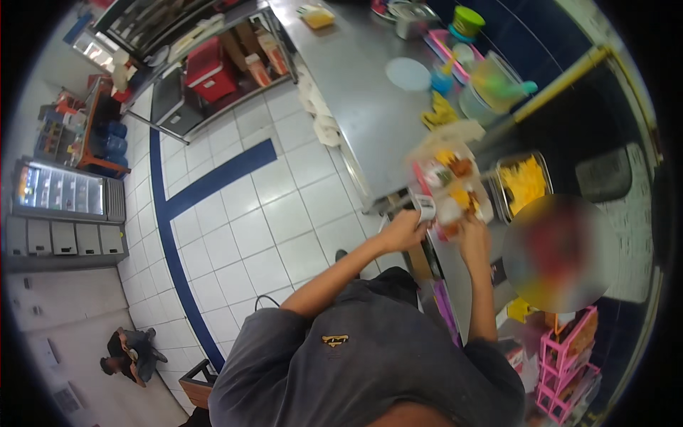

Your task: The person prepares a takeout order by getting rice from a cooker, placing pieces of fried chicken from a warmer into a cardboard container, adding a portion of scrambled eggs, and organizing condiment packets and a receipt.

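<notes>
An open takeout box (486, 205) sits at the counter's corner before me, its lid raised at the far side. Inside are yellow pieces (445, 156), reddish-brown food (461, 167) and what look like white dip cups. My left hand (404, 230) grips the box's near left edge, beside a white slip (425, 207) that bears writing. At the near right of the box is my right hand (475, 237), its fingertips down at the food; blur hides whether they pinch anything. A metal tray (500, 197) of yellow food (525, 184) stands right of the box.
Along the steel counter (363, 107) are a yellow cloth (440, 112), a pale round lid (408, 73) and a clear container (485, 88). Pink racks (565, 368) stand at lower right. A blurred disc covers part of the right side. Another person (133, 355) sits far left.
</notes>
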`<state>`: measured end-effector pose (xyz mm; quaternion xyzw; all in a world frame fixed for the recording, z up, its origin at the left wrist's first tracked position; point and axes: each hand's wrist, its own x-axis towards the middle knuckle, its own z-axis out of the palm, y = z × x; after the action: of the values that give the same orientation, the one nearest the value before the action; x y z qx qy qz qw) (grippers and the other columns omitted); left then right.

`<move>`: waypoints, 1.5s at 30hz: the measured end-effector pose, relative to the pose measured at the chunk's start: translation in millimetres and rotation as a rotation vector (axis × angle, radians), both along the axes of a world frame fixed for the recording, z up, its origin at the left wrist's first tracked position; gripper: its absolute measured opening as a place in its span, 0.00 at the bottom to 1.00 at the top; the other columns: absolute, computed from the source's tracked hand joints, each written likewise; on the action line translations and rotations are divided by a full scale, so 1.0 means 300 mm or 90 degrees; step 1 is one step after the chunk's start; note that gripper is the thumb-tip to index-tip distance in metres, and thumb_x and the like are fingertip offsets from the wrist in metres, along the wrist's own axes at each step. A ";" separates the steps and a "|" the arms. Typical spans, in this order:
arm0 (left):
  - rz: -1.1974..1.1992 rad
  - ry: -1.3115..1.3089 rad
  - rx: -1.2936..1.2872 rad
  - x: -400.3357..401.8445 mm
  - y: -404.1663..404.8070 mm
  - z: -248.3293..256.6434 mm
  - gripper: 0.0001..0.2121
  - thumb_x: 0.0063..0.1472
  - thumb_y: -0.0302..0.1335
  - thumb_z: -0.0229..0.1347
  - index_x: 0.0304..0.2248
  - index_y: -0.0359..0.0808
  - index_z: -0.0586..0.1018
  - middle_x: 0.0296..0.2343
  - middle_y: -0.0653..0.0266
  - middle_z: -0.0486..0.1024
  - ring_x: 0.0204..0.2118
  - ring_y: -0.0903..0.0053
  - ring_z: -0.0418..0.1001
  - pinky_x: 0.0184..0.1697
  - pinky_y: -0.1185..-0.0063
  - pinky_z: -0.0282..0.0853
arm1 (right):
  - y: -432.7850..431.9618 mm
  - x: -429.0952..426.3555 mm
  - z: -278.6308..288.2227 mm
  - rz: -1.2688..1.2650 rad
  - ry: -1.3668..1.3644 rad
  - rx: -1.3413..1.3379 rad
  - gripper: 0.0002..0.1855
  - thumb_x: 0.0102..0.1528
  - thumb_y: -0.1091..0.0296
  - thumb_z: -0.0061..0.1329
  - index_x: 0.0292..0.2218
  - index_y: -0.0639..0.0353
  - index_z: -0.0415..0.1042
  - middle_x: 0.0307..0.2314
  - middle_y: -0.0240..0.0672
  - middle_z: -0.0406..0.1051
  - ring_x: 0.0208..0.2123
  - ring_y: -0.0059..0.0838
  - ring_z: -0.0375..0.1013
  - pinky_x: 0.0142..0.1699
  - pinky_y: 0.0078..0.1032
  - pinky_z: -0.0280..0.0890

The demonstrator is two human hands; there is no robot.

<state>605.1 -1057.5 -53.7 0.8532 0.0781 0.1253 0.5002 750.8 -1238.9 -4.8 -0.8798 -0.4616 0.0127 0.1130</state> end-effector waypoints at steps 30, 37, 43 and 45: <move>0.760 0.075 -0.780 -0.748 1.637 -0.039 0.17 0.63 0.23 0.41 0.50 0.27 0.68 0.40 0.47 0.77 0.38 0.64 0.79 0.40 0.74 0.76 | 3.092 0.745 -0.413 -0.443 0.709 0.348 0.26 0.60 0.66 0.46 0.55 0.69 0.55 0.37 0.55 0.74 0.23 0.38 0.80 0.23 0.29 0.77; 0.555 0.157 -0.761 -0.625 1.968 -0.056 0.18 0.63 0.23 0.40 0.50 0.27 0.69 0.40 0.48 0.77 0.37 0.64 0.78 0.41 0.73 0.75 | 2.926 0.741 -0.460 -0.377 0.661 0.438 0.21 0.61 0.72 0.42 0.55 0.63 0.59 0.37 0.52 0.76 0.23 0.37 0.80 0.26 0.31 0.77; 0.286 0.264 -0.669 -0.479 2.106 -0.113 0.17 0.65 0.27 0.43 0.50 0.29 0.70 0.40 0.49 0.77 0.38 0.63 0.78 0.42 0.71 0.74 | 2.460 0.406 -0.332 -0.374 0.663 0.487 0.23 0.61 0.73 0.42 0.57 0.61 0.59 0.36 0.47 0.76 0.27 0.33 0.80 0.31 0.29 0.77; 0.200 0.335 -0.639 -0.426 2.108 -0.128 0.17 0.65 0.28 0.43 0.50 0.30 0.70 0.41 0.49 0.77 0.38 0.64 0.78 0.42 0.70 0.74 | 2.266 0.263 -0.269 -0.334 0.670 0.505 0.24 0.58 0.75 0.40 0.56 0.63 0.60 0.36 0.48 0.75 0.28 0.33 0.80 0.32 0.29 0.77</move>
<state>477.4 -425.0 -92.2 0.4923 0.3748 -0.0704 0.7824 829.8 -559.1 -85.6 -0.7313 -0.0882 0.2395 0.6325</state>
